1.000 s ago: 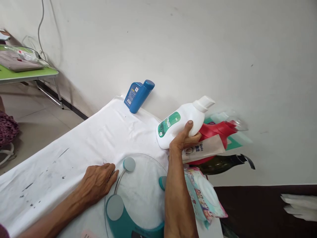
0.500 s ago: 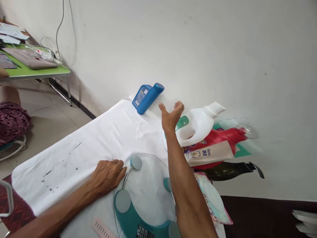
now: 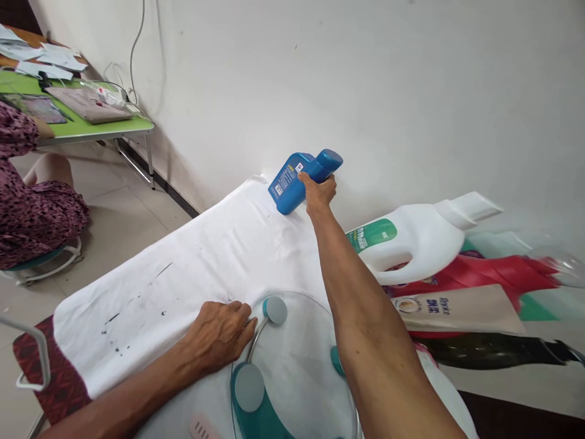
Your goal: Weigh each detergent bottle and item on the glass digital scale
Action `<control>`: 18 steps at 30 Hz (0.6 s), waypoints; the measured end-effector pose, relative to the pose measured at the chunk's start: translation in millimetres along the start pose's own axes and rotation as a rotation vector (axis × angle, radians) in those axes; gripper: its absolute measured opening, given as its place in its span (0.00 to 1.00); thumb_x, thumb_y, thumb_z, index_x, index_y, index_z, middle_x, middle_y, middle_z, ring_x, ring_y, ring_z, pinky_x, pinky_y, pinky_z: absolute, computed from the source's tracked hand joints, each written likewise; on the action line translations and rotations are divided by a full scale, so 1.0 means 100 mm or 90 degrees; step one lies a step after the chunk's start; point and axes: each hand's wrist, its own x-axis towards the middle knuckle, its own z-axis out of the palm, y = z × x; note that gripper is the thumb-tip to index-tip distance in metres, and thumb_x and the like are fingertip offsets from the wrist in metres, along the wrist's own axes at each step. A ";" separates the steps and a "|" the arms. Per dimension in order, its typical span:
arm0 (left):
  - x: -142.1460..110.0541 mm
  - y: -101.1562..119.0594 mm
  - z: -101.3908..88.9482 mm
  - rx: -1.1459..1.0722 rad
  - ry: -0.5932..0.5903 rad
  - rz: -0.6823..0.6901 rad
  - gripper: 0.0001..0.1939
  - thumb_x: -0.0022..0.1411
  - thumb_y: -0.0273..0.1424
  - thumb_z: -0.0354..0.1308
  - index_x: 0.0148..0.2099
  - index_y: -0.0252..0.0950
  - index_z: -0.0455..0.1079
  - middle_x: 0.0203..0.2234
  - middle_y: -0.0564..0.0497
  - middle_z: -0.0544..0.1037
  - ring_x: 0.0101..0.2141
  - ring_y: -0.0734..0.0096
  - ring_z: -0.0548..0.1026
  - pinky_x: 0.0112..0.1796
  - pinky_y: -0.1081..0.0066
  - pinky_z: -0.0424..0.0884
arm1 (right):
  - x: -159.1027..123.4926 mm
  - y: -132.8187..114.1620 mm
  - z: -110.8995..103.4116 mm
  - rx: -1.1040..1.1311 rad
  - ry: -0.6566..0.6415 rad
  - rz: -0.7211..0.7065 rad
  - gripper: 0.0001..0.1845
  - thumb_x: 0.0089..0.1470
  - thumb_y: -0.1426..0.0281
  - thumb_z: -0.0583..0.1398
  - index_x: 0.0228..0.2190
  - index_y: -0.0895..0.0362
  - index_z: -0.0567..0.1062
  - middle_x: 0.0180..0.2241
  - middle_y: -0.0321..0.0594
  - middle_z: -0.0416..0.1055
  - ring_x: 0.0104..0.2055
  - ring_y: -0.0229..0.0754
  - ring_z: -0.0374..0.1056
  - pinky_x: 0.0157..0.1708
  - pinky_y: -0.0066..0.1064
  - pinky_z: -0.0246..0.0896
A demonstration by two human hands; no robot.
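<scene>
Thumb across its label side, the right hand [image 3: 320, 194] takes to a blue bottle [image 3: 287, 194] — the left hand [image 3: 219, 334] rests beside a glass scale [image 3: 299, 372] on white cloth [image 3: 196, 262] — near a seated person [image 3: 43, 210] in patterned clothing.

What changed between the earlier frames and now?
The right hand let go of the white bottle, moved left and farther out, and now has its grip on the blue bottle; the view swung left. The left hand stayed at the edge of the glass scale.
</scene>
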 end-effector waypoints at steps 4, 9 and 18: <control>-0.02 0.00 -0.03 0.000 0.020 0.003 0.22 0.80 0.40 0.39 0.38 0.38 0.68 0.33 0.44 0.80 0.31 0.60 0.80 0.31 0.64 0.62 | -0.25 -0.01 -0.23 0.021 0.019 -0.007 0.25 0.40 0.63 0.73 0.39 0.53 0.73 0.42 0.40 0.78 0.49 0.52 0.75 0.60 0.51 0.70; -0.04 -0.01 -0.05 0.005 0.029 0.005 0.23 0.80 0.41 0.40 0.40 0.37 0.71 0.36 0.43 0.82 0.35 0.57 0.81 0.34 0.61 0.65 | -0.64 -0.22 -0.84 0.206 0.001 -0.035 0.27 0.42 0.61 0.72 0.44 0.55 0.73 0.41 0.37 0.76 0.46 0.47 0.76 0.55 0.46 0.74; -0.06 -0.05 -0.05 0.031 0.057 0.003 0.25 0.79 0.44 0.40 0.41 0.38 0.74 0.39 0.41 0.84 0.39 0.55 0.80 0.36 0.61 0.62 | -1.96 -0.68 -2.41 0.222 -0.032 -0.123 0.20 0.40 0.62 0.76 0.35 0.53 0.77 0.39 0.35 0.76 0.48 0.46 0.75 0.62 0.49 0.69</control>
